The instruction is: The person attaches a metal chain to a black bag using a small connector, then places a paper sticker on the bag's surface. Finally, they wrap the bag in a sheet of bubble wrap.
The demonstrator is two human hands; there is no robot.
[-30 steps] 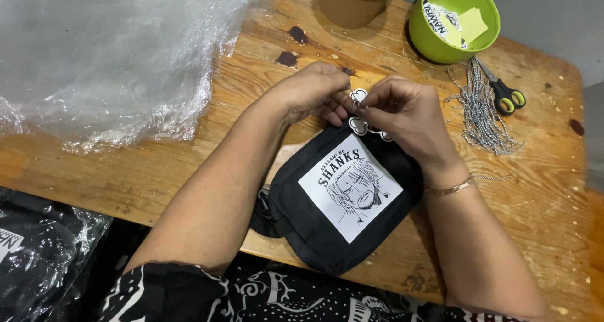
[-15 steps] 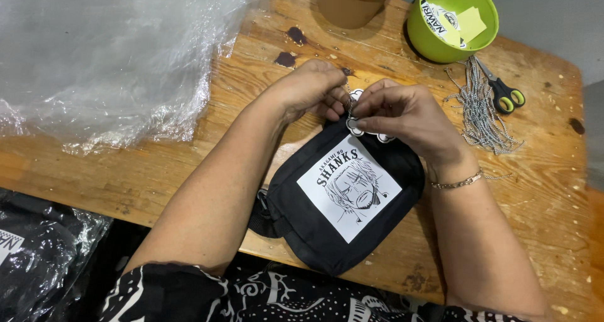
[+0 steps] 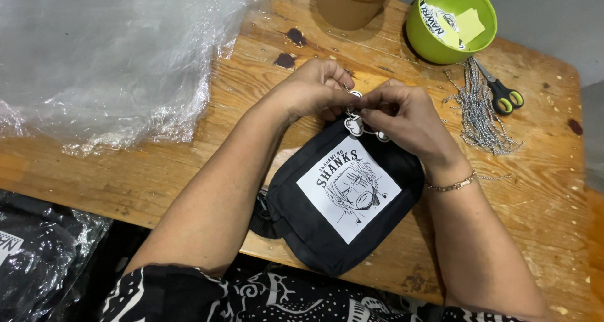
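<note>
A small black pouch bag (image 3: 314, 227) with a white square patch showing a drawn face lies on the wooden table (image 3: 157, 171) in front of me. Both hands meet at its top edge. My left hand (image 3: 311, 89) pinches a small metal ring or chain end there. My right hand (image 3: 402, 117) holds a little white charm (image 3: 355, 125) that hangs against the bag's top. The exact join between ring and charm is hidden by my fingers.
Crumpled clear plastic wrap (image 3: 107, 57) covers the table's left part. A brown cup (image 3: 355, 4) and a green bowl (image 3: 450, 23) with paper tags stand at the back. Green-handled scissors (image 3: 503, 95) and a bundle of ball chains (image 3: 481, 114) lie right. Bagged black items (image 3: 38, 259) sit lower left.
Both hands stay at the bag's top with small finger movements on the charm. The bag has barely shifted.
</note>
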